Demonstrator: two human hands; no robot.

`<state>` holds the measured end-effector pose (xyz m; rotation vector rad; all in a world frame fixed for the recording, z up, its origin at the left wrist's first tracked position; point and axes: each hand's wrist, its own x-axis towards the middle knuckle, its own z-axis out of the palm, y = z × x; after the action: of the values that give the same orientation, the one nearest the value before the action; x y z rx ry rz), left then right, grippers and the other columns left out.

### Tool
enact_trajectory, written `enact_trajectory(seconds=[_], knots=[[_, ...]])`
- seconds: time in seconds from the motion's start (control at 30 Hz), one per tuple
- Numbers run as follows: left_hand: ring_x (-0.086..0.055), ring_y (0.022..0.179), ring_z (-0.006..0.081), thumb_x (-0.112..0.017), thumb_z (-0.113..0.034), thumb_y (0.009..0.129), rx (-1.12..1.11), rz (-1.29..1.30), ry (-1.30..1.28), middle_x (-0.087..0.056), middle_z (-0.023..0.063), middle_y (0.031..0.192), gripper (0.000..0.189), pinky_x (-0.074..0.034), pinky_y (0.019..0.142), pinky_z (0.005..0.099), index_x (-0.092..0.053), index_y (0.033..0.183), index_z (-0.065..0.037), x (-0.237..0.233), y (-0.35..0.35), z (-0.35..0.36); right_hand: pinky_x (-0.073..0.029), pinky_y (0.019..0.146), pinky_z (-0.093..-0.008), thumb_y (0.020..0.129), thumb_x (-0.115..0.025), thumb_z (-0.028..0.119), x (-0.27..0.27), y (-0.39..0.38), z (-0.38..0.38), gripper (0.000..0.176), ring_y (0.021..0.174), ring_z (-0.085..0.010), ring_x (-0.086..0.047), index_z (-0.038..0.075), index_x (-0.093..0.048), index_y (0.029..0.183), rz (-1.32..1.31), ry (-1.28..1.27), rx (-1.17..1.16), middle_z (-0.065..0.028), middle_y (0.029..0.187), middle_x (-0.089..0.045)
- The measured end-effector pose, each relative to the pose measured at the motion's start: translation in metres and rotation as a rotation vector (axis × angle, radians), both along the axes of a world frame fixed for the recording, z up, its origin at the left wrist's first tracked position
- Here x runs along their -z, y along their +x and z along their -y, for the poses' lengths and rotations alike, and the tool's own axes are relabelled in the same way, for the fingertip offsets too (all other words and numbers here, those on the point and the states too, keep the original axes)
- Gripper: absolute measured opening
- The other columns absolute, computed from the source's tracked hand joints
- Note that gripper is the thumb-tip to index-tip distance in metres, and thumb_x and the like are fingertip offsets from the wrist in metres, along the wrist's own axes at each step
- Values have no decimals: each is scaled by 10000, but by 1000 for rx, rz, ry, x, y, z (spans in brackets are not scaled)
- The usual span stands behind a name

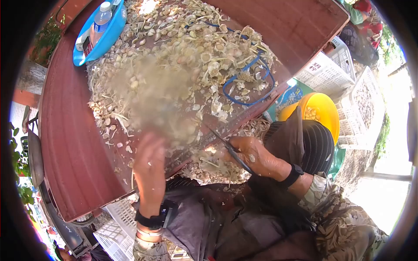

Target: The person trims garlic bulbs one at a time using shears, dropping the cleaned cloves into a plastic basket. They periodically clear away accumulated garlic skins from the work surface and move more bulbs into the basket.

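My right hand [257,157] is closed around dark scissors [233,151], whose thin pointed blade reaches up and left over the table's near edge. My left hand [150,163] is over the near part of the table, its fingers smeared by motion. Just beyond it is a large blurred patch of pale garlic and husks [161,95]. Around that patch a heap of garlic cloves, dry skins and stalks [213,52] spreads over the reddish-brown tabletop [82,143]. More skins and stalk scraps [217,167] lie in my lap, below the scissors.
A blue basin [114,37] with a bottle [102,19] and a phone stands at the far left. A blue cord loop [250,103] lies on the right. Beside my knee is a yellow bucket [333,115] of peeled cloves; white crates [324,71] stand behind it.
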<state>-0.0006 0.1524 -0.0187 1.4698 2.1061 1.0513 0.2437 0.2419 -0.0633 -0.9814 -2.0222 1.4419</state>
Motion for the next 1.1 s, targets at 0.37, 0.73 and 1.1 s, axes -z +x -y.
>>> enact_trajectory(seconds=[0.37,0.73,1.1], knots=[[-622,849,200,-589,25,825,-110,-303,149,-629,142,1026,237,-512,720,292,-627,1058,3,40,-163,-85,-375,555,-368,879,-684,285,-7,4,-12,355,598,-208,-349,-36,-550,805,-121,-65,-19,-181,641,-415],[-559,662,121,-574,-33,878,-422,-138,17,-612,32,783,131,-457,602,259,-623,984,26,18,-172,-3,-385,571,-355,877,-669,394,-11,6,-7,439,622,-156,-414,-31,-584,807,-95,-183,-16,-128,637,-464],[-624,885,329,-511,9,867,-115,-604,66,-634,165,952,232,-481,777,377,-630,1062,-31,-6,-111,-36,-387,564,-358,869,-689,352,-5,8,-6,400,599,-212,-414,-28,-584,801,-100,-133,-19,-159,650,-467]])
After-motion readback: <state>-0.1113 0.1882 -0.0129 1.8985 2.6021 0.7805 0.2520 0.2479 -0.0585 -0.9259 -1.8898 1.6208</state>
